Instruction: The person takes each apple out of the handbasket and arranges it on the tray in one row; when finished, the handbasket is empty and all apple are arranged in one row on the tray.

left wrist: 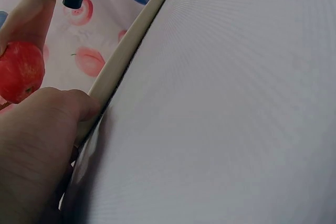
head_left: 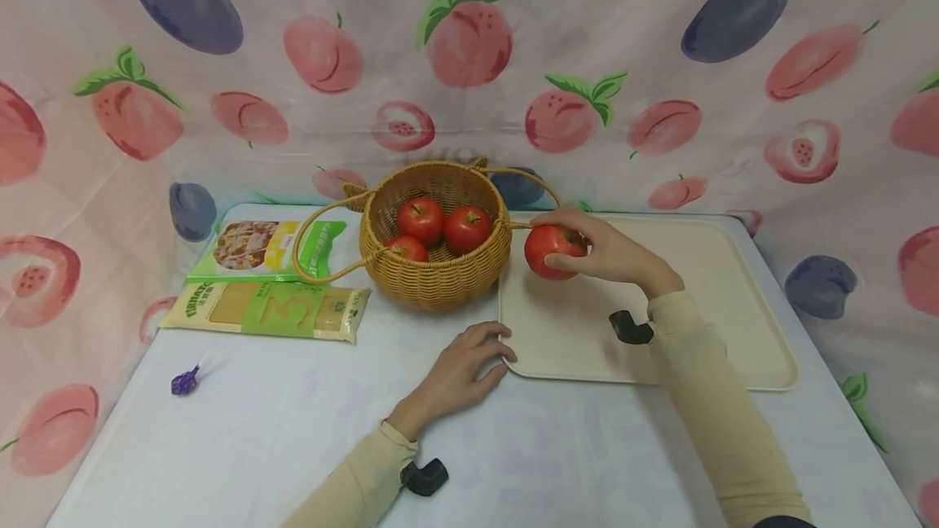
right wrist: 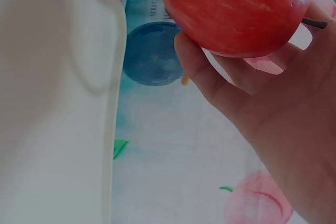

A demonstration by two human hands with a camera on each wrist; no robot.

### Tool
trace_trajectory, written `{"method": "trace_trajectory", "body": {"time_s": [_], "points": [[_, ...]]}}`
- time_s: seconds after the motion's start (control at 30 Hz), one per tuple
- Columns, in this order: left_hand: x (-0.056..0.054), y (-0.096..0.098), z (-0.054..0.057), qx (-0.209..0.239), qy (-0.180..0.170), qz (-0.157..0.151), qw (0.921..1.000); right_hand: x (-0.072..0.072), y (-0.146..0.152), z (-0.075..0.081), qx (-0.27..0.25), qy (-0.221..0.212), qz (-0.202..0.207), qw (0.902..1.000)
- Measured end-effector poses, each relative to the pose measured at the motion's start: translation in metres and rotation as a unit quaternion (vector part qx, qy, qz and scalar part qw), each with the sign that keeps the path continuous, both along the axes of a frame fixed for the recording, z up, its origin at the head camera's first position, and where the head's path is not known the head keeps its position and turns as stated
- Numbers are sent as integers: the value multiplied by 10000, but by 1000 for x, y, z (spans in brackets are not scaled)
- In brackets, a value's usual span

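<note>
A red apple (head_left: 552, 252) is in my right hand (head_left: 597, 247), thumb on its near side and fingers over the top. The right wrist view shows the apple (right wrist: 236, 9) close up, its stem toward the palm. It is over the left part of a cream tray (head_left: 660, 332), just right of a round wicker basket (head_left: 433, 283). Several red apples (head_left: 468, 230) lie inside the basket. My left hand (head_left: 458, 369) rests at the tray's front left corner, fingers relaxed against the rim. In the left wrist view, the thumb touches the tray's edge (left wrist: 126, 51); the other fingers are mostly hidden.
Left of the basket lie a green and white food bag (head_left: 253, 247) and a flat pack of noodles (head_left: 271, 310). The basket's left handle (head_left: 295, 247) overlaps the bag. A purple-wrapped lollipop (head_left: 185, 381) lies at the table's left. A fruit-print cloth (head_left: 469, 121) hangs behind the table.
</note>
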State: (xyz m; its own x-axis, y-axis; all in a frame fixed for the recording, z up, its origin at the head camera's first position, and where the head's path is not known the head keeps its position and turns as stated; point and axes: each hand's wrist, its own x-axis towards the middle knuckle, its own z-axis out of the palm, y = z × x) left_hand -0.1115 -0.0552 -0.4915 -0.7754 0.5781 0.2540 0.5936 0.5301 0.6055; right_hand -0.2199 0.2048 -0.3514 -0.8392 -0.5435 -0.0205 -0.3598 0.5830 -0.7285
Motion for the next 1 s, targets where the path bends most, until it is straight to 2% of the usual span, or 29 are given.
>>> {"method": "trace_trajectory", "body": {"time_s": [0.13, 0.47, 0.77, 1.0], "points": [[0, 0, 0, 23, 64, -15, 10000, 3, 0, -6, -23, 55, 27, 10000], [0, 0, 0, 56, 119, -29, 9999, 13, 4, -23, 66, -13, -226, 9997], [-2, -1, -2, 10, 152, -46, 9999, 8, 2, -44, 292, -47, -240, 9993], [-1, 0, -3, -12, 201, -59, 9998, 11, -5, -58, 654, 90, -303, 9974]]}}
